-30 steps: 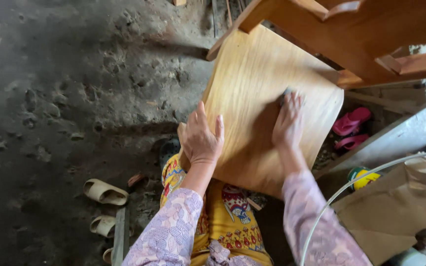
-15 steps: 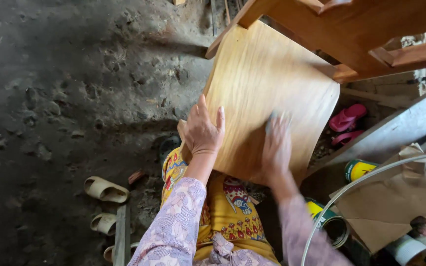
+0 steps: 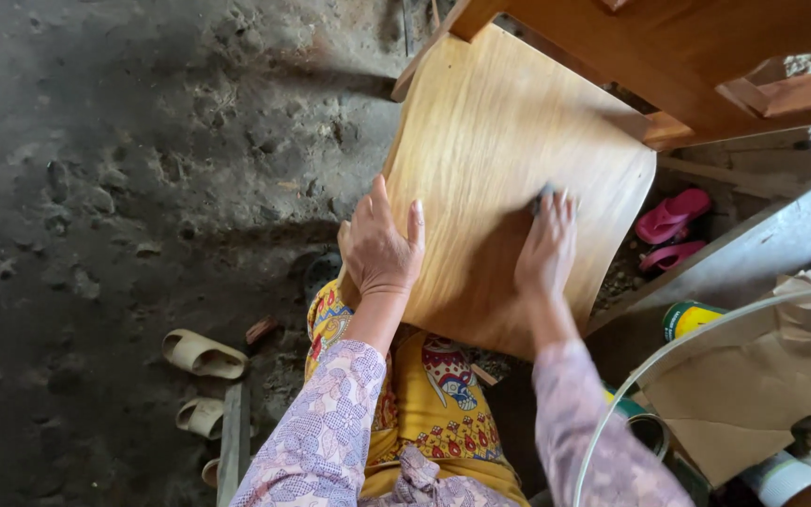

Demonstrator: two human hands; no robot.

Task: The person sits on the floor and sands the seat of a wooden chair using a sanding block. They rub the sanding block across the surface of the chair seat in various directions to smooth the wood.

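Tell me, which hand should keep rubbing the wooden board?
Probably the right hand: it presses a small dark pad flat against the wooden board. The left hand lies spread on the board's near edge, steadying it.

Open floor spreads wide on the left, bare dirt all the way to the far edge, so a hand could swing out there freely. The curved wooden panel fills the middle, and its far half lies bare beyond the left hand and right hand. Far right, the wooden frame overhangs the panel's far corner (tight under there). To the right it is crowded: pink sandals, a grey board, a yellow can, brown paper and a white hose arching across. Near left, pale sandals and a wood strip sit on the floor.
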